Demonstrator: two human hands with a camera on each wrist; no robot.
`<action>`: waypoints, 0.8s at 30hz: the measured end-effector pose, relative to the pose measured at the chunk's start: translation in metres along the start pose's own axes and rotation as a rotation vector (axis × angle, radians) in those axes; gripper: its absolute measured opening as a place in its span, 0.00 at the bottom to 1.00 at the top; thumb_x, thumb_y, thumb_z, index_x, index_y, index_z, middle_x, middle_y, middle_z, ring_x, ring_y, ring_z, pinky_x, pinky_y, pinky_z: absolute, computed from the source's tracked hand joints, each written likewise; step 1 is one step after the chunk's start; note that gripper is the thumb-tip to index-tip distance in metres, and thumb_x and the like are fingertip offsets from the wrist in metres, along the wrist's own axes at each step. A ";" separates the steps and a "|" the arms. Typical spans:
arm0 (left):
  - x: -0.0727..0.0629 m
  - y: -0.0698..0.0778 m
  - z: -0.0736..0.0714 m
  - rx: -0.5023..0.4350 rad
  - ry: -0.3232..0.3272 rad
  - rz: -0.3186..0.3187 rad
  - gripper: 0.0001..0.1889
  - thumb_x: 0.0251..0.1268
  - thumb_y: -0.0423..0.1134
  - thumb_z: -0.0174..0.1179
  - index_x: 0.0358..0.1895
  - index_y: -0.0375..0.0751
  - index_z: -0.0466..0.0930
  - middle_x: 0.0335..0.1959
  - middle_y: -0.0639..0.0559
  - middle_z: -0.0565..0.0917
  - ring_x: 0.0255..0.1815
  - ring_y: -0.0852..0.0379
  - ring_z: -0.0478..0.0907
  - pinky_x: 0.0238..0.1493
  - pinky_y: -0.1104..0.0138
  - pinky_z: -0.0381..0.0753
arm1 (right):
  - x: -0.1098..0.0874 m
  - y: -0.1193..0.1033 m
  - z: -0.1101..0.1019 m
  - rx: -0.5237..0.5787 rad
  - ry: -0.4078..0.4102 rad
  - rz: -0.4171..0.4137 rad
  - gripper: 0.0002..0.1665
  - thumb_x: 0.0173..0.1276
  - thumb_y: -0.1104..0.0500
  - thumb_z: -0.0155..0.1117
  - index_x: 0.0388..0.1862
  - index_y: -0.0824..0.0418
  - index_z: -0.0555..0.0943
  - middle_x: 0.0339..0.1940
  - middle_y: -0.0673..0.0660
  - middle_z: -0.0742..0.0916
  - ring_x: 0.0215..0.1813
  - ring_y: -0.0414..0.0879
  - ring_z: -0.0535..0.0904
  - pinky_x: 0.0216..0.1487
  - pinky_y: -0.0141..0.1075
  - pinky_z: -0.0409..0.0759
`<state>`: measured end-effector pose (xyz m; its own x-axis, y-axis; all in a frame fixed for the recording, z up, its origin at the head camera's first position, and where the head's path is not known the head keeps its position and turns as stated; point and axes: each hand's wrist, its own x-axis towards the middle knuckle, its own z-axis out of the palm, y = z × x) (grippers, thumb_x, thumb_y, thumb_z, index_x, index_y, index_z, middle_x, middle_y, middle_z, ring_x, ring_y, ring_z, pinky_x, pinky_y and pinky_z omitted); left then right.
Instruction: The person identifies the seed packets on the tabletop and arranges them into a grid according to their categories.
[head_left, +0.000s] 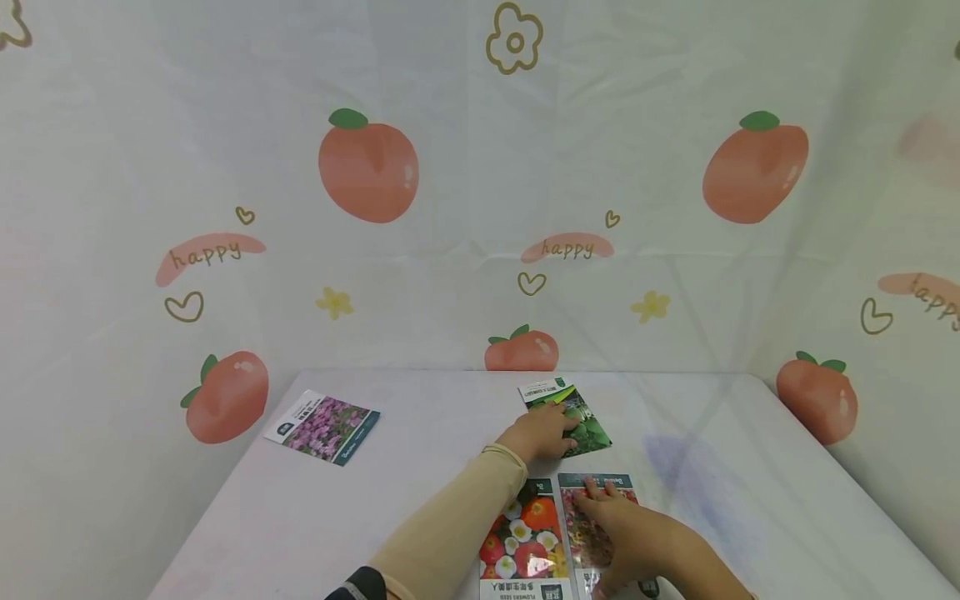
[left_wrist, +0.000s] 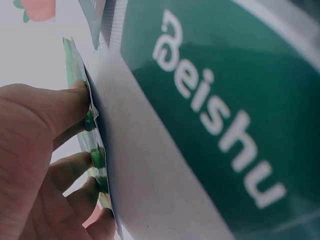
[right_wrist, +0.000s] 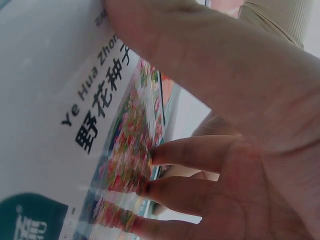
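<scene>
My left hand (head_left: pixel 538 432) rests on a green seed packet (head_left: pixel 594 433) toward the back of the table, its fingers spread over the printed face. In the left wrist view, the thumb and fingertips touch that packet (left_wrist: pixel 97 155). Nearer the front, my right hand (head_left: pixel 633 533) lies on a wildflower seed packet (head_left: pixel 579 533) with its fingers spread. Its fingertips touch the floral picture (right_wrist: pixel 127 150) in the right wrist view, the thumb reaching across the white end. Directly left of it lies a seed packet with red and orange flowers (head_left: pixel 534 542), partly under my left forearm.
A seed packet with purple flowers (head_left: pixel 330 429) lies apart at the table's left. The white table (head_left: pixel 420 417) ends against a fruit-printed backdrop (head_left: pixel 450 292). A packet corner marked "Beishu" (left_wrist: pixel 215 125) fills much of the left wrist view.
</scene>
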<state>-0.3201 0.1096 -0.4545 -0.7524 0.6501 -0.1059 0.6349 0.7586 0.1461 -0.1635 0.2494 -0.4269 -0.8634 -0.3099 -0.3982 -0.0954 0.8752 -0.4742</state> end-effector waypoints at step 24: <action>0.000 0.004 0.000 -0.032 -0.009 0.045 0.26 0.83 0.53 0.55 0.80 0.62 0.70 0.86 0.52 0.63 0.88 0.49 0.56 0.82 0.53 0.67 | 0.001 0.002 -0.001 -0.002 -0.017 0.005 0.68 0.46 0.49 0.91 0.84 0.59 0.66 0.88 0.66 0.61 0.87 0.74 0.49 0.78 0.73 0.60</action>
<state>-0.3172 0.1125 -0.4534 -0.7211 0.6844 -0.1077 0.6624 0.7266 0.1823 -0.1646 0.2511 -0.4276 -0.8551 -0.3122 -0.4139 -0.0925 0.8774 -0.4707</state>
